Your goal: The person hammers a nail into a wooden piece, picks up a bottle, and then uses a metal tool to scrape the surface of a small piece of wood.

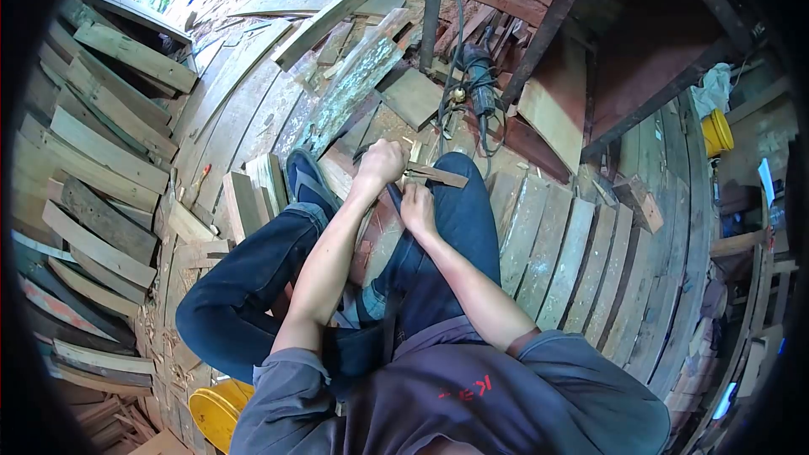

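Near the middle of the view, my left hand [383, 160] is closed in a fist, with a small dark end showing at its left side; I cannot make out what it grips. Just below and to the right, my right hand [417, 205] has its fingers curled together beside a dark narrow strip, and what they hold is mostly hidden. A short brown wood piece [444, 175] sticks out to the right from between the hands, over my knee. My legs [244, 286] are bent on the plank floor, with a sandal [310, 179] on one foot.
Curved wooden pieces [101, 240] are stacked along the left. A corded power tool [480, 88] lies ahead, near a dark metal frame [552, 25]. Planks [573, 244] lie side by side at the right. A yellow container [217, 413] stands at the lower left.
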Demonstrator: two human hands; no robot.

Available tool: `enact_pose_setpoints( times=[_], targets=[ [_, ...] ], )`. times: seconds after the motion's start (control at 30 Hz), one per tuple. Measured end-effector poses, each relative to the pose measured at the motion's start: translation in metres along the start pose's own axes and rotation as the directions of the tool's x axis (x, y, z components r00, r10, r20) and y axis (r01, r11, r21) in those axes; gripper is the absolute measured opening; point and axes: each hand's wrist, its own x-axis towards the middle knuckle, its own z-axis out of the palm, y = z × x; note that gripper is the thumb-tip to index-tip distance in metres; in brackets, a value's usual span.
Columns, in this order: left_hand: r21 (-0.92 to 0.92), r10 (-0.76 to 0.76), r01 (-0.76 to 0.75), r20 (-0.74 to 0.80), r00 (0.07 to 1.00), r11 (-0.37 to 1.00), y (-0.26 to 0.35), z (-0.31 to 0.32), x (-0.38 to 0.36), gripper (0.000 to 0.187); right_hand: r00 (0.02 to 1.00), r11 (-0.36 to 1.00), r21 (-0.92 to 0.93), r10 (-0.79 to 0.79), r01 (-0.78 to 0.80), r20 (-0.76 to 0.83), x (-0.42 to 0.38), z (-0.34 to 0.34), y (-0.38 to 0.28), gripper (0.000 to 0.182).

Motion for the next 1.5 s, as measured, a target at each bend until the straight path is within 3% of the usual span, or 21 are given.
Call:
enact_pose_setpoints(
  times=[0.57,0.67,0.77,0.87,0.9,1.03,1.13,1.17,1.2,1.27,1.4,1.5],
  targets=[
    [0.03,-0.004,0.003,0.03,1.0,1.0,-0.01,0.011,0.007,0.048,0.991,1.0,-0.017,0.021,-0.019,0.129,0.002,-0.001,0.012,0.034],
    [0.011,-0.012,0.012,0.001,1.0,1.0,-0.01,0.011,0.006,0.049,0.993,1.0,-0.027,-0.012,0.016,0.12,0.003,0.001,0.015,0.033],
    [0.023,-0.054,0.052,0.057,0.997,0.998,-0.008,0.012,0.006,0.049,0.979,0.981,-0.078,-0.169,0.179,0.116,0.002,0.008,0.034,0.032],
    [0.012,-0.073,0.072,0.024,0.997,0.997,0.005,-0.009,-0.002,0.048,0.993,0.998,-0.007,-0.058,0.059,0.106,0.002,-0.009,-0.001,0.031],
    [0.057,-0.123,0.117,0.104,0.987,0.991,0.014,-0.022,-0.005,0.041,0.989,0.998,-0.044,-0.035,0.042,0.142,0.004,-0.014,-0.005,0.032],
    [0.101,-0.106,0.097,0.09,0.99,0.99,0.012,-0.018,-0.008,0.041,0.966,0.991,-0.09,0.117,-0.099,0.229,0.005,-0.038,-0.026,0.037],
    [0.112,-0.106,0.092,0.124,0.987,0.989,0.015,-0.022,-0.006,0.039,0.916,0.956,-0.032,0.288,-0.291,0.28,0.012,-0.048,-0.037,0.039],
    [0.118,-0.071,0.062,0.071,0.995,0.991,0.019,-0.025,-0.008,0.038,0.885,0.921,0.092,0.332,-0.379,0.326,0.017,-0.033,-0.006,0.036],
    [0.133,-0.051,0.046,0.035,0.998,0.99,0.022,-0.026,-0.008,0.038,0.806,0.818,0.223,0.404,-0.53,0.432,0.022,-0.039,-0.015,0.035],
    [0.164,-0.015,0.02,-0.035,0.999,0.986,0.025,-0.027,-0.008,0.038,0.609,0.489,0.392,0.443,-0.779,0.658,0.034,-0.065,-0.058,0.034],
    [0.179,0.032,-0.015,-0.094,0.995,0.984,0.025,-0.03,-0.009,0.039,0.522,0.334,0.409,0.417,-0.849,0.744,0.042,-0.077,-0.065,0.034],
    [0.172,0.015,0.0,-0.085,0.996,0.985,0.017,-0.028,-0.007,0.044,0.537,0.337,0.425,0.403,-0.84,0.741,0.034,-0.078,-0.068,0.036]
  ],
)
